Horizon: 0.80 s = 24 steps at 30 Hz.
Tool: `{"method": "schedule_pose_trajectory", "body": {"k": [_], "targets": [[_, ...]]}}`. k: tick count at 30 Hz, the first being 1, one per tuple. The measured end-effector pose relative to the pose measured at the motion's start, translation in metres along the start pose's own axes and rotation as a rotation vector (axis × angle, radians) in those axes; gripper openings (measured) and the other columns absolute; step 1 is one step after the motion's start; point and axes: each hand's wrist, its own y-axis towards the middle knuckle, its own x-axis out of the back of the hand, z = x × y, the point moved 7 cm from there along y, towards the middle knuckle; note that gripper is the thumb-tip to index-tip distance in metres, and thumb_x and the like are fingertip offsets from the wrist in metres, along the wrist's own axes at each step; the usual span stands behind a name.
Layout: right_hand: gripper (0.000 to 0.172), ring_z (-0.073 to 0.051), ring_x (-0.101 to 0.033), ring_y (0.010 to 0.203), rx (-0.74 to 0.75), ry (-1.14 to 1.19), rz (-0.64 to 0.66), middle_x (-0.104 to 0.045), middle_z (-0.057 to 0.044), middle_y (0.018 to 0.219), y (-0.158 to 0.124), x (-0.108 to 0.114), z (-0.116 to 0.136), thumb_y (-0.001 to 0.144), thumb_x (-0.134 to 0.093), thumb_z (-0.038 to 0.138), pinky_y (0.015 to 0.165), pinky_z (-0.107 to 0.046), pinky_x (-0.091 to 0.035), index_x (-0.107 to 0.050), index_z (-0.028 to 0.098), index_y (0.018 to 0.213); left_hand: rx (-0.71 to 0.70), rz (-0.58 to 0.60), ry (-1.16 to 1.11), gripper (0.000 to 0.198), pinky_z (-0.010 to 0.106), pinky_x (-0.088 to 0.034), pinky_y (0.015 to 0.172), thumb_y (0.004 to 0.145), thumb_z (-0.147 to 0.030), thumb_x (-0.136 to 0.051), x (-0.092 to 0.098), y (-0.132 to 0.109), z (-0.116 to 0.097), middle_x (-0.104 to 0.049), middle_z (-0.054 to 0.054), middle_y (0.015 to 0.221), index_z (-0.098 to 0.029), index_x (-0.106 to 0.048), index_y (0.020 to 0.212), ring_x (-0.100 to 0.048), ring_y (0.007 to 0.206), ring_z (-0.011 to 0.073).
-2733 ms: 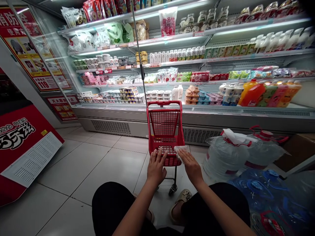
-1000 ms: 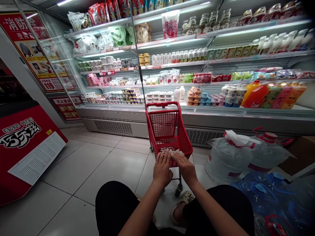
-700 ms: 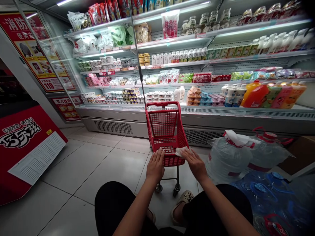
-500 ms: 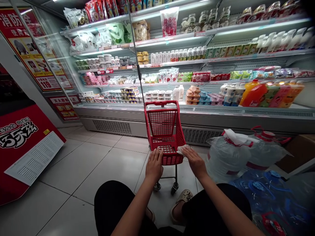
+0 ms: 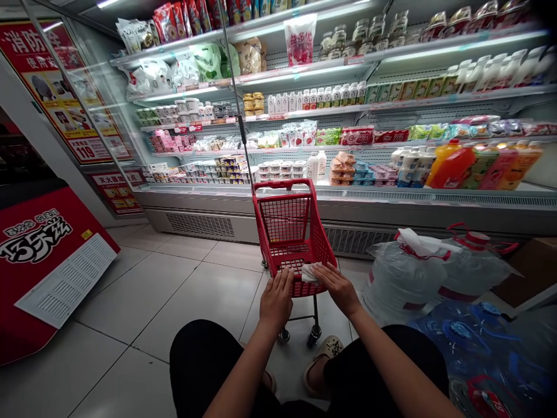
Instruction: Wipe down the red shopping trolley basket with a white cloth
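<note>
A small red shopping cart (image 5: 287, 226) with a plastic lattice basket stands before my knees. My left hand (image 5: 277, 296) is on the basket's near left rim, its fingers lying over the edge and its thumb hidden. On the near right rim, my right hand (image 5: 339, 287) presses a crumpled white cloth (image 5: 310, 273) against the plastic. The cloth sticks out to the left of the fingertips, and part of it is covered by them. Both hands are close together at the same edge.
Behind the cart runs an open refrigerated display (image 5: 204, 217) stocked with drinks and dairy. Large water jugs (image 5: 400, 273) and blue-capped bottles (image 5: 456, 334) crowd the right side. A red freezer (image 5: 52, 267) stands left on the tiled floor (image 5: 174, 284).
My right hand has slid the cloth left along the near rim, closer to my left hand. The basket's near end has swung slightly to the right, my left hand moving with it.
</note>
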Motion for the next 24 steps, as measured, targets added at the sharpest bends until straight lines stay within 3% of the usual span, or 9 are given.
{"method": "schedule_pose_trajectory", "body": {"k": [6, 11, 14, 17, 21, 24], "targets": [[0.065, -0.021, -0.058, 0.14, -0.083, -0.075, -0.02, -0.061, -0.005, 0.15, -0.012, 0.01, -0.031, 0.102, -0.04, 0.002, 0.12, -0.045, -0.048, -0.037, 0.024, 0.163, -0.058, -0.013, -0.021, 0.077, 0.045, -0.026, 0.127, 0.093, -0.018, -0.049, 0.0, 0.006, -0.027, -0.039, 0.001, 0.168, -0.025, -0.027, 0.167, -0.045, 0.149, 0.0216], [0.061, -0.023, -0.061, 0.136, -0.23, -0.098, -0.031, -0.065, -0.008, 0.146, -0.012, 0.011, -0.035, 0.099, -0.04, 0.003, 0.12, -0.048, -0.047, -0.048, 0.02, 0.157, -0.11, -0.061, -0.051, 0.084, 0.052, -0.01, 0.132, 0.093, -0.019, -0.053, 0.007, 0.013, -0.021, -0.025, 0.004, 0.174, -0.024, -0.016, 0.169, -0.024, 0.16, 0.0245], [0.059, -0.024, -0.061, 0.136, -0.271, -0.095, -0.048, -0.066, -0.009, 0.144, -0.005, 0.007, -0.017, 0.099, -0.04, 0.004, 0.121, -0.049, -0.046, -0.052, 0.02, 0.155, -0.068, -0.065, -0.102, 0.101, 0.052, -0.015, 0.132, 0.084, -0.019, -0.062, 0.006, 0.012, -0.017, -0.01, 0.009, 0.177, -0.018, -0.007, 0.169, -0.009, 0.163, 0.0294], [0.058, -0.023, -0.061, 0.137, -0.228, -0.059, -0.044, -0.066, -0.008, 0.145, 0.007, -0.004, 0.018, 0.098, -0.042, 0.003, 0.121, -0.047, -0.046, -0.054, 0.019, 0.152, -0.035, -0.048, -0.163, 0.112, 0.054, -0.018, 0.131, 0.077, -0.024, -0.069, 0.004, 0.01, -0.025, 0.0, 0.01, 0.177, -0.019, -0.005, 0.169, -0.002, 0.163, 0.0345], [0.054, -0.023, -0.061, 0.136, -0.164, -0.022, -0.077, -0.067, -0.01, 0.144, 0.021, -0.012, 0.058, 0.098, -0.044, 0.004, 0.12, -0.044, -0.048, -0.057, 0.015, 0.149, -0.045, -0.048, -0.194, 0.11, 0.052, -0.018, 0.132, 0.08, -0.025, -0.065, 0.004, 0.014, -0.033, -0.006, 0.011, 0.177, -0.014, 0.0, 0.168, -0.008, 0.163, 0.0309], [0.055, -0.022, -0.062, 0.135, -0.119, -0.005, -0.041, -0.067, -0.009, 0.144, 0.023, -0.01, 0.056, 0.098, -0.044, 0.004, 0.121, -0.045, -0.046, -0.057, 0.018, 0.149, -0.121, -0.055, -0.178, 0.102, 0.046, -0.017, 0.133, 0.084, -0.018, -0.059, 0.006, 0.017, -0.027, -0.015, 0.009, 0.176, -0.014, -0.003, 0.169, -0.015, 0.163, 0.0242]]}}
